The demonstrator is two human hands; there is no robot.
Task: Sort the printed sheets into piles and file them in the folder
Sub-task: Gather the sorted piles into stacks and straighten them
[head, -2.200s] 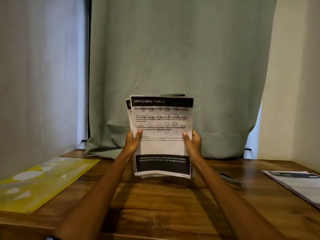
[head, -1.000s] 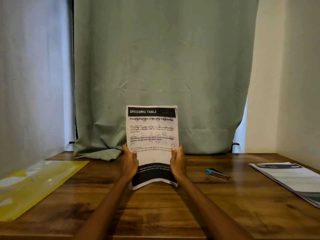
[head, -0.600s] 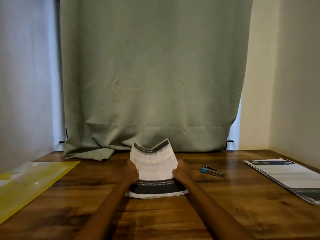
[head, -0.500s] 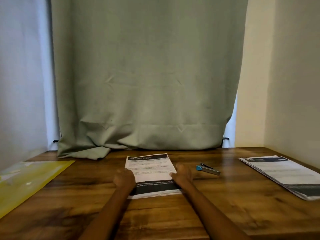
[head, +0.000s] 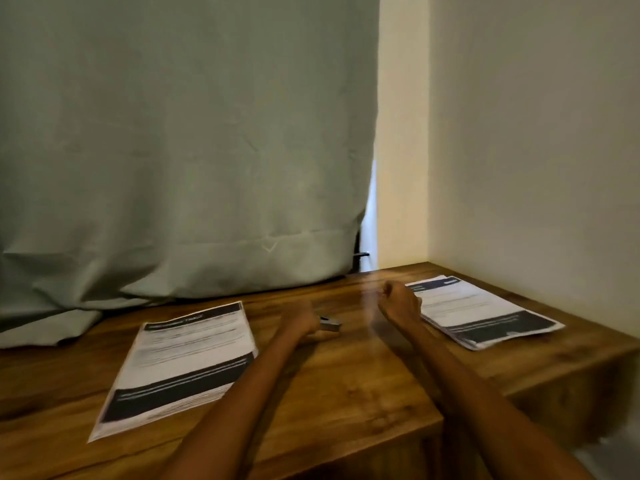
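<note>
A pile of printed sheets [head: 188,362] with black header and footer bands lies flat on the wooden table [head: 346,386], left of my arms. A second pile of printed sheets [head: 485,311] lies at the table's right end by the wall. Between the piles, my left hand [head: 301,322] is curled round a small metal stapler [head: 329,323], whose end sticks out past the fingers. My right hand [head: 398,303] hangs just above the table at the left edge of the right pile, blurred, its fingers curled with nothing seen in them. The yellow folder is out of view.
A grey-green curtain [head: 187,150] hangs behind the table and bunches on its back edge. A cream wall [head: 536,133] closes off the right side. The table's front right corner [head: 440,420] steps back towards the wall.
Both hands laid the held pile flat on the table and let go. The view swung right, losing the yellow folder. My left hand moved to the stapler, my right hand towards the right pile.
</note>
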